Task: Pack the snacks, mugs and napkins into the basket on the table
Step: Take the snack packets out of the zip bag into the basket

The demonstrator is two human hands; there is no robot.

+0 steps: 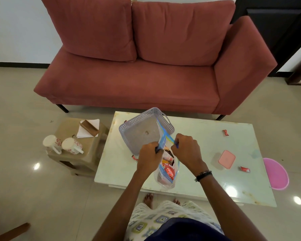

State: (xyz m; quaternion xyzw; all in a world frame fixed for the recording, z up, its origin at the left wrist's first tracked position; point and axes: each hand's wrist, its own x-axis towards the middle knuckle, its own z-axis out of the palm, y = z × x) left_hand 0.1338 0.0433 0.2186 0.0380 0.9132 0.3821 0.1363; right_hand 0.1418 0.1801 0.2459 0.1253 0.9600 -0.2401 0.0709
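Lower centre of frame: both hands hold a clear zip bag by its blue top edge. Left hand pinches the left lip, right hand pinches the right lip, fingers curled tight on the plastic. Likely pulling the mouth apart to get snacks out or check them; mouth gapes between the fists. Bag stands on the table, bottom resting near the front edge, upright because it's held from the top. Inside: red and white snack packets, label partly readable, rest too crumpled to tell.

Just behind the hands, centre: grey perforated basket, tilted up toward the viewer so its bottom shows; looks empty bar a small speck. The bag top touches or overlaps its right wall, can't tell which.

Right of centre on the table: pink-lidded box, two loose red sachets, apart from each other.

Left of frame, off the table: two white mugs lying on a low stool, napkins under a brown holder behind them. None of these packed yet.

Top: red sofa.
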